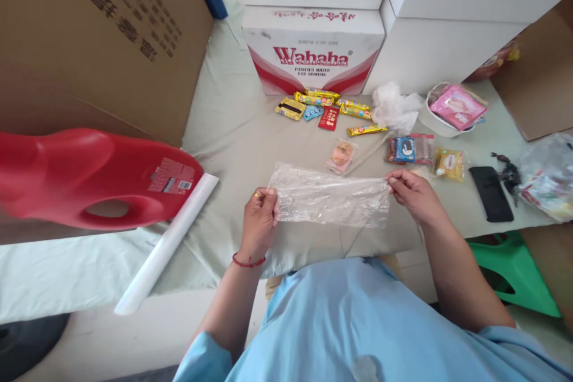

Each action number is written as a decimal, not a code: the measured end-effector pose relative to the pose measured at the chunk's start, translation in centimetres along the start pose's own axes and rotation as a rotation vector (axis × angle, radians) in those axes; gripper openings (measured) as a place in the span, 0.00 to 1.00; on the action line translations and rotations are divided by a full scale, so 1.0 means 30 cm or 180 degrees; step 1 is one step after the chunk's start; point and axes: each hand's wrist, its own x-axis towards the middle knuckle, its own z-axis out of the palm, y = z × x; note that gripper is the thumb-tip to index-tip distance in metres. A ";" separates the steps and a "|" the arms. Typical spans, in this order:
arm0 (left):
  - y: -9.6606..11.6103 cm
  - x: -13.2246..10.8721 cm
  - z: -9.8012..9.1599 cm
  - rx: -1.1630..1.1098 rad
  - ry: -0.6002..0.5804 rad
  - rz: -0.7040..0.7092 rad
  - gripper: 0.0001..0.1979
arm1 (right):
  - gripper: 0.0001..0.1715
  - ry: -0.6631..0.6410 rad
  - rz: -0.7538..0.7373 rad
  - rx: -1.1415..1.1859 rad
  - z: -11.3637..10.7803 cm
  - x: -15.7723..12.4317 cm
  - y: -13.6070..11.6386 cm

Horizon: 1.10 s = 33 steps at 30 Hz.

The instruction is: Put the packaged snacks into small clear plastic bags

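Observation:
A clear, crinkled plastic bag [331,198] is stretched sideways above the cloth-covered table. My left hand [262,215] pinches its left end, with a red string bracelet at the wrist. At the bag's right end, the thumb and fingers of my right hand [414,194] are closed on the upper corner. Just beyond the bag lies a wrapped round biscuit [342,155]. Farther back are several yellow snack packets [317,99], a red packet [329,119] and a small blue packet [313,112].
A Wahaha carton [313,59] stands at the back. On the right are a white bowl [425,114] with a pink packet, blue snack packs [403,149], a black phone [491,194] and a filled plastic bag [548,176]. A red jug [111,161] and white roll [165,245] lie left.

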 end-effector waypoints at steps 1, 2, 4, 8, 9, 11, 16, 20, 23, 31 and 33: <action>-0.007 0.006 0.002 0.0093 -0.0031 -0.0020 0.21 | 0.26 -0.0036 -0.0024 -0.0158 -0.019 0.001 0.001; -0.012 0.011 0.003 0.0193 -0.0046 -0.0026 0.20 | 0.25 -0.0081 -0.0064 -0.0325 -0.038 0.002 0.004; -0.018 0.021 0.003 0.0388 -0.0074 0.0002 0.19 | 0.23 -0.0243 -0.0167 -0.0672 -0.076 0.007 0.014; -0.028 0.028 0.004 0.0712 -0.0255 0.0156 0.19 | 0.18 -0.0381 -0.0523 -0.1404 -0.131 0.030 0.027; -0.031 0.027 0.006 0.0774 -0.0292 0.0207 0.19 | 0.17 -0.0193 -0.0641 -0.1544 -0.134 0.035 0.022; -0.034 0.022 0.014 0.0885 -0.0342 0.0304 0.18 | 0.16 0.0233 -0.0807 -0.1555 -0.116 0.045 -0.004; -0.012 -0.010 0.047 0.1148 -0.0286 0.0556 0.17 | 0.15 -0.0234 -0.1044 -0.0656 0.070 0.064 -0.115; 0.011 -0.040 0.066 0.1172 -0.0295 0.0591 0.18 | 0.12 -0.0834 -0.1425 -0.0585 0.254 0.109 -0.153; 0.015 -0.053 0.066 0.1086 -0.0298 0.0524 0.16 | 0.11 -0.0991 -0.1827 -0.0727 0.347 0.149 -0.143; -0.002 -0.067 0.047 0.1113 -0.0378 0.0530 0.14 | 0.11 -0.1352 -0.2121 -0.1213 0.462 0.230 -0.087; -0.012 -0.068 0.039 0.1102 -0.0380 0.0505 0.16 | 0.07 -0.1497 -0.2086 -0.1143 0.471 0.241 -0.078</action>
